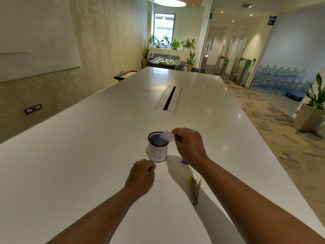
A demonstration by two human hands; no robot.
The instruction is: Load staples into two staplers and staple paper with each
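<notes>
My right hand (pixel 189 146) pinches a small white piece of paper (pixel 167 135) and holds it over the open top of a black mesh cup (pixel 157 147) wrapped in a white label that reads "BIN". My left hand (pixel 140 175) rests on the white table just in front of the cup, fingers curled into a fist with nothing visible in it. A yellow and metal stapler (pixel 194 191) lies swung open on the table under my right forearm. A small blue and white item (pixel 184 162), perhaps a staple box, peeks out from under my right wrist.
The long white table (pixel 88 164) runs away from me, with a cable slot (pixel 168 98) in its middle. A wall with a whiteboard is on the left. On the right are carpet, a potted plant (pixel 314 110) and stacked water bottles.
</notes>
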